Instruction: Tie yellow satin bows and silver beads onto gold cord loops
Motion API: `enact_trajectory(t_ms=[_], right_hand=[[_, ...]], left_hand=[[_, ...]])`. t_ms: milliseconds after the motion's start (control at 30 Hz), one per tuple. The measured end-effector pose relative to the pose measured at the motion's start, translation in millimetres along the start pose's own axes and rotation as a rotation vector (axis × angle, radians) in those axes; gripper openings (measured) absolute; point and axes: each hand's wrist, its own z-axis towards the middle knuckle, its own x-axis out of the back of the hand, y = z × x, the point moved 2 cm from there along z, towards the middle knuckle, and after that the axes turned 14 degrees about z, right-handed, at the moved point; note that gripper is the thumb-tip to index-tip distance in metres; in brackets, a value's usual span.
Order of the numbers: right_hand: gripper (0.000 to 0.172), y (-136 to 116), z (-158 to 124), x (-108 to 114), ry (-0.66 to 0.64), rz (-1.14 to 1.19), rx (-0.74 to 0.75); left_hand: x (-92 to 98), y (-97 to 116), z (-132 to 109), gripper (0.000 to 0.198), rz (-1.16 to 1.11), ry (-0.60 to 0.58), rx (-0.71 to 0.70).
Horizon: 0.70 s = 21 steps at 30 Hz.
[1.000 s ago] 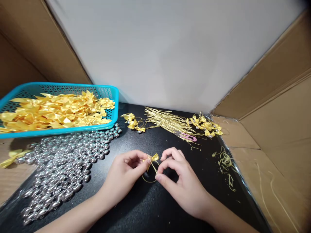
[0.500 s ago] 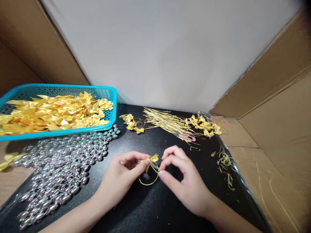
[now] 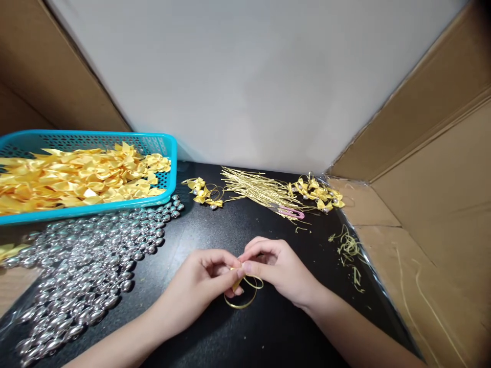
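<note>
My left hand is closed in a pinch on a yellow ribbon bow, most of it hidden by the fingers. From the bow hangs a thin gold cord bent into a large loop, with a smaller loop to its right. My right hand is closed too, thumb and fingers pinching the cord right at the bow. The two sets of fingertips meet over the black tabletop. Whether a bead sits inside the grip I cannot tell.
At left, a blue basket holds yellow bows, with silver beads spread before it. Behind my hands lie cut gold cords, a pink clip-like tool and beaded bows. Cord scraps lie at right. Cardboard borders the table.
My right hand has moved left to meet the left hand and now pinches the cord at the bow. The bow is now mostly covered by fingers, and a second, smaller loop shows.
</note>
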Motion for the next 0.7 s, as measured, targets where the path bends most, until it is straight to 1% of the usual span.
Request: enact_trajectory(t_ms=[67, 167, 367, 467, 567, 700], right_hand=[[0.017, 0.9, -0.2, -0.5, 0.002, 0.029, -0.027], [0.021, -0.5, -0.5, -3.2, 0.002, 0.004, -0.036], [0.016, -4.3, -0.3, -6.8, -0.003, -0.091, -0.005], [0.018, -5.4, -0.6, -6.7, -0.010, -0.109, 0.008], [0.022, -6.0, -1.1, -6.5, -0.014, -0.091, 0.004], [0.022, -5.5, -1.5, -7.4, -0.020, -0.007, -0.033]], left_hand=[[-0.1, 0.5, 0.9, 0.023, 0.001, -0.003, -0.002], [-0.3, -0.6, 2.0, 0.022, 0.032, -0.004, -0.011], [-1.4, -1.5, 2.7, 0.018, 0.000, -0.030, -0.041], [-1.0, -1.2, 2.7, 0.018, -0.024, -0.042, -0.073], [-0.2, -2.5, 3.6, 0.016, -0.032, -0.061, -0.107], [1.1, -3.6, 5.5, 0.015, -0.024, -0.050, -0.174]])
